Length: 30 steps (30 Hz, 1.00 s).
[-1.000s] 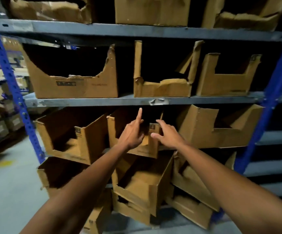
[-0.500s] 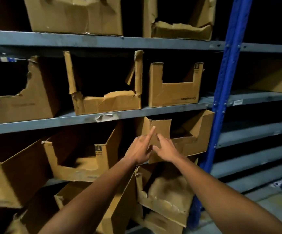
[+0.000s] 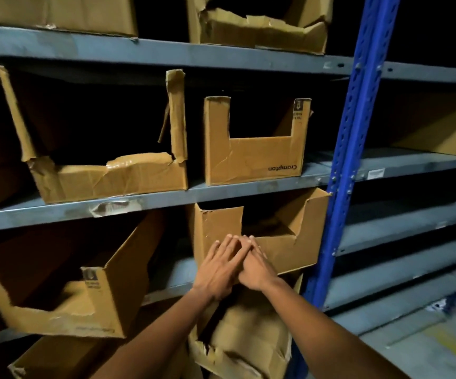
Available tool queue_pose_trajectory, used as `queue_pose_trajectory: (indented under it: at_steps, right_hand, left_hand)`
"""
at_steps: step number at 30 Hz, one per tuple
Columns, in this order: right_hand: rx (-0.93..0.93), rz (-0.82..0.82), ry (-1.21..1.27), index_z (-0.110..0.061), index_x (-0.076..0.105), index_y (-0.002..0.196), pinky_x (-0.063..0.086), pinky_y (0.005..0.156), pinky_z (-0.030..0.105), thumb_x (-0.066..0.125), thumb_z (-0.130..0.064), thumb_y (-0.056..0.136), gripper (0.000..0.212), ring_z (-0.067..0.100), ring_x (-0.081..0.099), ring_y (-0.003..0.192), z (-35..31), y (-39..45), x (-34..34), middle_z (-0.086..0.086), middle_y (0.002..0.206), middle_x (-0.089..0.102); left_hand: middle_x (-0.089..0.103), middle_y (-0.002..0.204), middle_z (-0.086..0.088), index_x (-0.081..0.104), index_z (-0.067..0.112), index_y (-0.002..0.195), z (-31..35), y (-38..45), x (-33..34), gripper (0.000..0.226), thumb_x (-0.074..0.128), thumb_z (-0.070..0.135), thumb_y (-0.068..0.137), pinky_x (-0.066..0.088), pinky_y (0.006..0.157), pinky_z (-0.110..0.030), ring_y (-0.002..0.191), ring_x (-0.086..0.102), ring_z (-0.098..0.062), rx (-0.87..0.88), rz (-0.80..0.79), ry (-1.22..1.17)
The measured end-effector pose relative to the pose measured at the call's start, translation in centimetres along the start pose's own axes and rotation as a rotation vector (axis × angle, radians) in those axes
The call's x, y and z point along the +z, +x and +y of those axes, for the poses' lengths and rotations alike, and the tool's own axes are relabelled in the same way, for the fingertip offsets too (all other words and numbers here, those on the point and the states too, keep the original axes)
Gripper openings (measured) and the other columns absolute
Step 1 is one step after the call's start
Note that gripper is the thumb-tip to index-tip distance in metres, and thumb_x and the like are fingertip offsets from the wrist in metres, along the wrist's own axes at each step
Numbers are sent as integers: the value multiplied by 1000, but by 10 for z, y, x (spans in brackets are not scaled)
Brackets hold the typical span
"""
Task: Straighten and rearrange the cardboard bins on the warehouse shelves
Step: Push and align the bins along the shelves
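1. Both hands are flat on one cardboard bin: my left hand [image 3: 219,266] and my right hand [image 3: 256,266] press its front panel with straight fingers, gripping nothing.
2. My right hand's fingers lie partly over my left hand's fingers, the two crossing near the fingertips.
3. That bin [image 3: 276,242] sits on the lower shelf, right end, tight against the blue upright post [image 3: 352,149], and its front face is tilted rather than square to the shelf edge.
4. To its left on that level, a larger bin [image 3: 90,291] sits skewed, one corner jutting out past the shelf.
5. On the grey shelf [image 3: 248,187] above, a torn bin [image 3: 112,176] stands beside a neater cut-out bin [image 3: 251,160] with upside-down lettering.
6. Below my wrists, a crumpled bin [image 3: 246,340] leans forward.
7. Two more bins show on the top shelf, the right one [image 3: 259,28] ragged along its front edge.
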State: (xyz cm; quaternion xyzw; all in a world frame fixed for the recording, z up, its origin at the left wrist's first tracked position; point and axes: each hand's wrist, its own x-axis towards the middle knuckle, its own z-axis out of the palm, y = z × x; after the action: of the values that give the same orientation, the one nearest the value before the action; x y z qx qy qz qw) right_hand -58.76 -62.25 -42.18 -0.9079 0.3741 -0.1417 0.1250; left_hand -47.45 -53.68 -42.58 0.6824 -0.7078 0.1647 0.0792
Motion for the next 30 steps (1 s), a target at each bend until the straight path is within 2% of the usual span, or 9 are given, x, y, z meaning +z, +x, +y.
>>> queue_pose_trajectory:
  at_steps: [4, 8, 10, 13, 19, 21, 23, 26, 30]
  right_hand:
    - [-141, -129, 98, -22, 4, 155, 11, 120, 34, 64, -17, 82, 95, 20, 2, 149, 28, 26, -11, -1, 162, 6]
    - [-283, 32, -288, -21, 4, 156, -9, 119, 40, 57, -22, 88, 87, 18, -13, 148, 63, 28, -12, 2, 161, -12]
    - [-216, 133, -461, -21, -2, 155, -12, 116, 52, 59, -23, 87, 91, 28, -20, 146, 81, 22, -6, 11, 154, -26]
    - [-81, 72, -454, -27, -27, 147, -9, 113, 62, 66, -23, 83, 113, 33, -31, 140, 105, 23, 1, 15, 148, -39]
    - [-212, 21, -252, -28, -5, 153, -2, 118, 54, 68, -17, 79, 105, 24, -20, 146, 126, 60, -3, 5, 159, -21]
    - [-247, 140, -48, -24, 6, 154, 13, 120, 48, 64, -6, 79, 97, 18, 0, 149, 136, 61, -2, -1, 162, -1]
    - [-107, 369, 169, -22, 16, 152, 30, 114, 40, 63, -1, 79, 89, 15, 26, 142, 152, 59, 6, -3, 159, 17]
    - [359, 666, 450, -20, 29, 144, 39, 104, 47, 69, -1, 76, 81, 30, 42, 131, 173, 53, 18, 8, 153, 32]
    - [523, 415, 628, -11, 20, 150, 37, 107, 42, 69, 8, 76, 91, 35, 40, 133, 205, 62, 29, 17, 150, 32]
  left_hand:
    - [-5, 161, -10, -26, 30, 146, 5, 22, 12, 122, 73, 23, 76, -3, 117, -44, 147, -11, -28, -139, -34, 28]
    - [27, 155, -16, 8, 23, 154, 17, 35, 35, 130, 86, 28, 51, 24, 108, -59, 141, 22, -41, -153, 14, 84]
    - [21, 157, -18, 11, 23, 154, 20, 41, 50, 126, 86, 36, 54, 19, 111, -64, 142, 17, -45, -178, 29, 123]
    - [13, 159, -17, 13, 16, 154, 22, 52, 66, 126, 84, 49, 56, 5, 114, -62, 145, 3, -43, -280, 8, 162]
    - [10, 160, -16, 11, 14, 153, 24, 68, 72, 121, 84, 31, 58, 0, 115, -57, 146, -3, -40, -378, 56, 162]
    - [2, 161, -14, 9, 18, 154, 20, 59, 74, 113, 76, 20, 63, 3, 115, -56, 146, -2, -38, -394, 93, 120]
    - [-3, 160, -16, 9, 21, 154, 11, 39, 84, 107, 72, 23, 67, 5, 115, -52, 146, 1, -37, -456, 146, 34]
    - [-4, 160, -17, -3, 24, 154, -7, 11, 101, 116, 79, 28, 73, 7, 117, -50, 147, 2, -34, -773, 210, -127]
    - [31, 153, -13, -8, 26, 153, -23, 6, 118, 114, 76, 40, 78, 34, 108, -55, 135, 38, -30, -952, 170, -511]
